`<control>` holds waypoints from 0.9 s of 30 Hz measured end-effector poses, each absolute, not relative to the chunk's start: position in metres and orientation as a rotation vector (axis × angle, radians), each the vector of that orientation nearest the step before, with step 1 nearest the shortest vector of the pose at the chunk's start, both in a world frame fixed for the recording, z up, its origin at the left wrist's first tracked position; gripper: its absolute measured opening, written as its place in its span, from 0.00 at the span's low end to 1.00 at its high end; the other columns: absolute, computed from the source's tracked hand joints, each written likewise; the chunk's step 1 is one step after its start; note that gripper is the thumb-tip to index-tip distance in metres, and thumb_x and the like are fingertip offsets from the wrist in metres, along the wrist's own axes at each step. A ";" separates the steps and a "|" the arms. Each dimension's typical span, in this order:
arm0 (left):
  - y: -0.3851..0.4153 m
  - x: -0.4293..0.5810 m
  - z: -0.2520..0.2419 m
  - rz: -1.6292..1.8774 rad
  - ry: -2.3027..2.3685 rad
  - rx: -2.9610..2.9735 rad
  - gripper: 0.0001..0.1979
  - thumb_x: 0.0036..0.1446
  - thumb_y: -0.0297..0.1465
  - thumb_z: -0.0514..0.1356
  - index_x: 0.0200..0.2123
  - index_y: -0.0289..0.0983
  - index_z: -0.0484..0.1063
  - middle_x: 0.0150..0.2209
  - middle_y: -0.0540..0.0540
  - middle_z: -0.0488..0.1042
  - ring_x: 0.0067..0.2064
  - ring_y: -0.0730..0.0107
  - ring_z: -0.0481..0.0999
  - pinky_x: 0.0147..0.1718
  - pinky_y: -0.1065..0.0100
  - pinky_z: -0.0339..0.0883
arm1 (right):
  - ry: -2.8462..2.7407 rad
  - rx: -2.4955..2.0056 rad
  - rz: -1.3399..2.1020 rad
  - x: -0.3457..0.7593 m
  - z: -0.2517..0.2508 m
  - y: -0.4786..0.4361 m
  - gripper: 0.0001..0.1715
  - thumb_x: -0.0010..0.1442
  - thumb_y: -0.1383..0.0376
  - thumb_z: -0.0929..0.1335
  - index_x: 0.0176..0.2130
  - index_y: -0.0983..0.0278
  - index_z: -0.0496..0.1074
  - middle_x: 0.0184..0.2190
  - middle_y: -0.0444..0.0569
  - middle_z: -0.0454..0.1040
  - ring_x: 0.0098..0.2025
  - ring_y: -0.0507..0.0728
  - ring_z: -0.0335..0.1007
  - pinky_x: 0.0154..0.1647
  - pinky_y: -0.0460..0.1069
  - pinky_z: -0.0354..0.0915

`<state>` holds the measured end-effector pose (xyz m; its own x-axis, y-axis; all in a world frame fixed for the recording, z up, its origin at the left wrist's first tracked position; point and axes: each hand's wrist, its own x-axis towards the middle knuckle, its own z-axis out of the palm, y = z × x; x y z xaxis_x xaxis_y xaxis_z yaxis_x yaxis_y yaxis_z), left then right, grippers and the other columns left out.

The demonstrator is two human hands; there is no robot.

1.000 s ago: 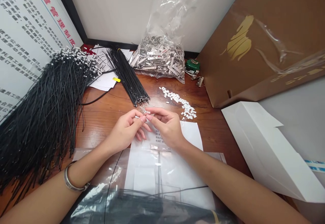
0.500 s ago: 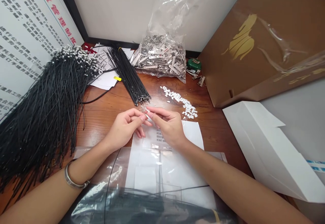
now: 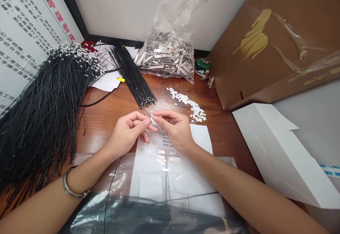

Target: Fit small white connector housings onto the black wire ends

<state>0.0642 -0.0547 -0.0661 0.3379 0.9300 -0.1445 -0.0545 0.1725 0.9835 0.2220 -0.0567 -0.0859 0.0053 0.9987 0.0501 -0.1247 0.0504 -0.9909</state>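
My left hand [image 3: 130,131] and my right hand [image 3: 174,126] meet fingertip to fingertip over a printed sheet. A small white connector housing [image 3: 152,115] is pinched between the thumb and forefinger of my right hand. My left thumb and forefinger are pressed together right beside it; what they grip is too small to make out. A thin black wire [image 3: 107,195] runs up from the front edge and passes behind my left wrist. Just beyond my fingers lies a bundle of black wires [image 3: 132,78] with bare metal ends. Loose white housings [image 3: 198,113] are scattered to the right.
A large heap of black wires [image 3: 53,96] with white ends covers the left side. Behind stand a clear bag of metal strips [image 3: 170,58] and a green tape measure [image 3: 202,64]. A brown box [image 3: 247,67] and a white carton [image 3: 281,156] flank the right. Plastic-wrapped wires [image 3: 159,216] lie in front.
My hands stay together at nearly the same spot, with the fingertips shifted slightly. The whole view has moved a little, so the surroundings appear slightly farther left and up.
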 end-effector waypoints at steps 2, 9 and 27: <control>-0.055 0.064 -0.065 0.888 0.977 1.170 0.15 0.53 0.40 0.65 0.29 0.34 0.70 0.28 0.44 0.81 0.21 0.74 0.73 0.23 0.72 0.69 | -1.146 -1.103 1.223 0.222 -0.087 -0.057 0.07 0.50 0.61 0.74 0.31 0.61 0.79 0.23 0.43 0.74 0.20 0.47 0.56 0.20 0.46 0.55; -0.057 0.064 -0.065 0.935 1.014 1.178 0.12 0.54 0.36 0.64 0.27 0.34 0.69 0.26 0.46 0.80 0.19 0.76 0.72 0.22 0.73 0.68 | -1.183 -1.114 1.238 0.222 -0.089 -0.059 0.08 0.50 0.61 0.74 0.31 0.62 0.78 0.21 0.43 0.71 0.22 0.49 0.58 0.21 0.46 0.54; -0.057 0.065 -0.065 0.937 1.083 1.258 0.09 0.57 0.33 0.61 0.28 0.34 0.68 0.25 0.49 0.78 0.19 0.78 0.71 0.21 0.75 0.66 | -1.197 -1.149 1.197 0.223 -0.089 -0.059 0.08 0.51 0.60 0.74 0.30 0.63 0.79 0.23 0.45 0.74 0.24 0.50 0.64 0.24 0.47 0.58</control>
